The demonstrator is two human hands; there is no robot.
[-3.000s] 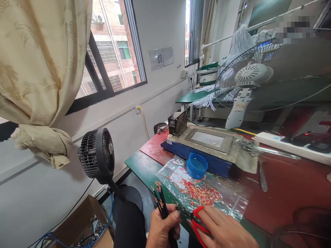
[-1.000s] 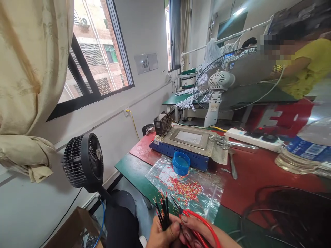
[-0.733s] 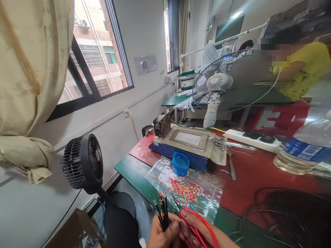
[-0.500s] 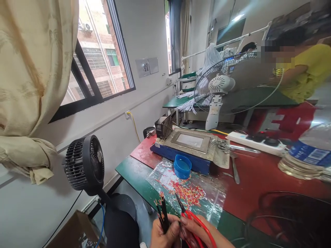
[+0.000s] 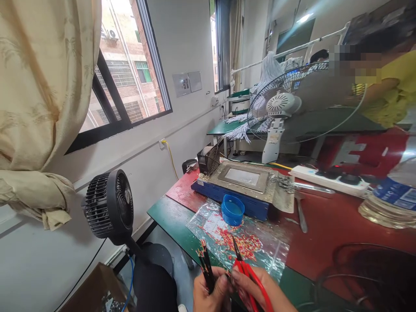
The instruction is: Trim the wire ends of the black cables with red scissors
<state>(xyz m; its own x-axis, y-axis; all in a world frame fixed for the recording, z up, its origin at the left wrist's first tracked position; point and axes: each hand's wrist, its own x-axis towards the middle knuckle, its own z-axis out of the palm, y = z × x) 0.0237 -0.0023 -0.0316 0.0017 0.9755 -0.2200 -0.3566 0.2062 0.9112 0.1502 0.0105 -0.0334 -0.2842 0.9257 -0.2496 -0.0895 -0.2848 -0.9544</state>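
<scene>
My left hand (image 5: 211, 291) is closed round a bundle of black cables (image 5: 206, 268) whose stripped ends point up. Against it, my right hand (image 5: 256, 288) grips red-handled scissors (image 5: 242, 265), their dark tips pointing up and away. The fingertips of both hands meet; what lies between them is too small to tell. Beyond them many red and yellow bits (image 5: 242, 243) are scattered on a clear plastic bag (image 5: 276, 255). A round blue container (image 5: 232, 210) stands at the bag's far side.
A blue heating device (image 5: 234, 196) with a small fan stands behind the container. To the right are tweezers (image 5: 301, 214), a power strip (image 5: 331, 180), a water bottle (image 5: 390, 203) and coiled black cable. A black fan (image 5: 108, 206) stands left. A person in yellow is behind the white fan (image 5: 279, 104).
The view has shifted slightly, so the scene sits a little further right. The scissors now point more upright, and their blades look closed.
</scene>
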